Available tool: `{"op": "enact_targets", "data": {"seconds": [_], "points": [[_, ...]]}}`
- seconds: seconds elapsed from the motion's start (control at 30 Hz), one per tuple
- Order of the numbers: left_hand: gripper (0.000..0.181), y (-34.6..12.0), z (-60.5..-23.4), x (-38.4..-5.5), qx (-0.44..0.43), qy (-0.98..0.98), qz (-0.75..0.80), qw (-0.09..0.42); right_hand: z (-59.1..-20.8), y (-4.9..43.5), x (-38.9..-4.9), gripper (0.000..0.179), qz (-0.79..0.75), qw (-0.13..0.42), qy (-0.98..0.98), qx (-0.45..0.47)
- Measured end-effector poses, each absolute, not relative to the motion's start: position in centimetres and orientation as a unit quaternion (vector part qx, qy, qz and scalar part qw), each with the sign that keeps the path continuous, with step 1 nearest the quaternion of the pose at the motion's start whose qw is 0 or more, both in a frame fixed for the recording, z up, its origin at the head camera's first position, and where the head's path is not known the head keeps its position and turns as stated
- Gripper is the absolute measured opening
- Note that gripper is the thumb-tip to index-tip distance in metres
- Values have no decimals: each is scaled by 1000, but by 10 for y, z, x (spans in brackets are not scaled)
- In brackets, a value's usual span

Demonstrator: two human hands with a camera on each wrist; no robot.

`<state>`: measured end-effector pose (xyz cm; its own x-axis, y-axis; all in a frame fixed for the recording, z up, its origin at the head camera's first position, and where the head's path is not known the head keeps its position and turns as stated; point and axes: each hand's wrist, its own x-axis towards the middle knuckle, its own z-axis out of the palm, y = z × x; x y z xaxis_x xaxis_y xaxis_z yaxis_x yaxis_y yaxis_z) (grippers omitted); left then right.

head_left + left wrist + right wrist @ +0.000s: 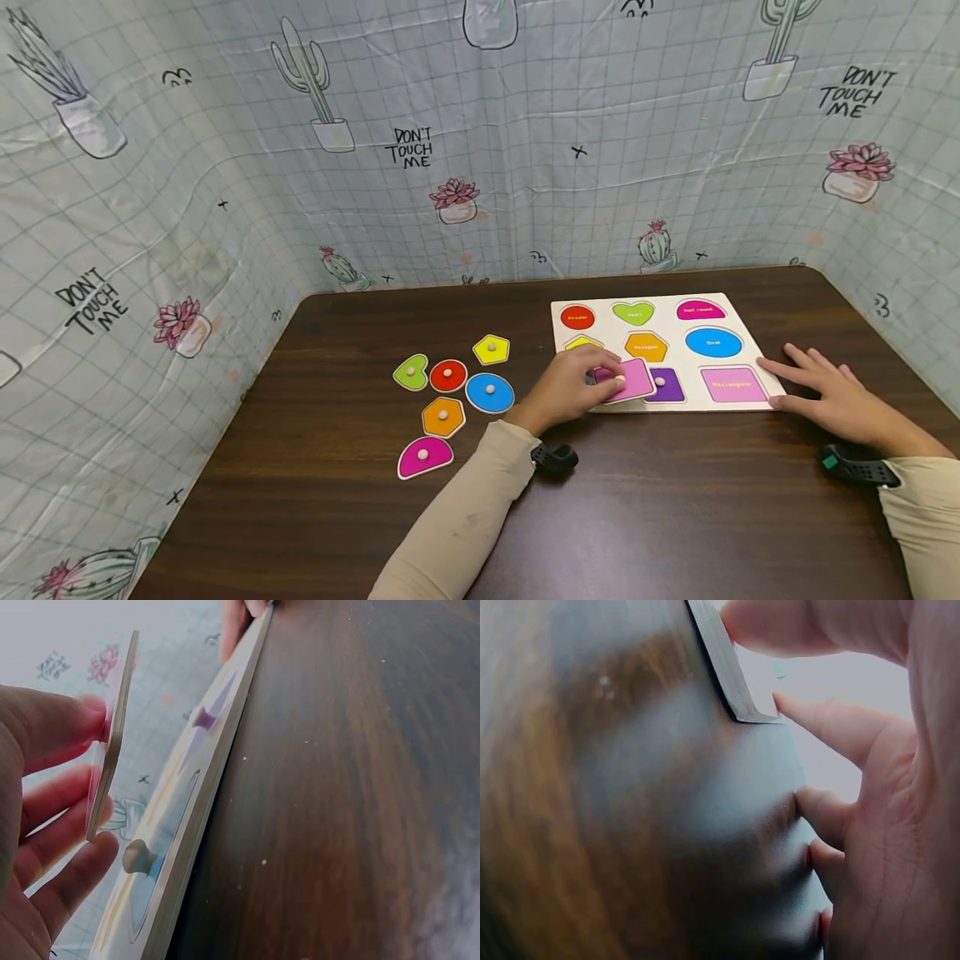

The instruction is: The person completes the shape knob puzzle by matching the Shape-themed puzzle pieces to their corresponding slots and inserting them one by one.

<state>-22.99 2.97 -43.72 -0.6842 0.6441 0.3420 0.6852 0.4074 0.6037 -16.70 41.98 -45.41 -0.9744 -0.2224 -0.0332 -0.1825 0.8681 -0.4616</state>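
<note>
My left hand (573,385) pinches the small knob of a pink rectangular puzzle piece (633,380), held tilted above the front of a white shape board (678,407). The left wrist view shows that piece (112,742) edge-on, apart from the board. A purple piece (672,384) with a knob sits in the front row, and a bluish knobbed piece (146,881) lies beside it, mostly hidden in the head view. The board's pink rectangular space (733,384) is at front right. My right hand (843,398) is spread, its thumb and index finger touching the board's right edge.
Left of the board lie loose knobbed pieces: a green heart (412,372), red circle (448,376), yellow pentagon (491,350), blue oval (490,392), orange hexagon (443,417) and magenta half round (425,457). A patterned cloth (510,200) hangs behind the dark wooden table (660,517).
</note>
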Motion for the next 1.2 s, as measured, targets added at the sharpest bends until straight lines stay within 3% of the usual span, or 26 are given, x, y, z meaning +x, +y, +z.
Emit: {"op": "enact_targets", "data": {"seconds": [0.47,0.9,1.2], "points": [[22,49,-443,-224,-397,-832,-386,21,-454,419,-167,70,-243,39,963,-105],[16,74,-442,-223,-412,-831,-371,48,-457,418,-165,71,-245,40,961,-121],[15,88,-438,-227,-387,-854,-346,33,-453,423,-164,73,-236,42,965,-107]]}}
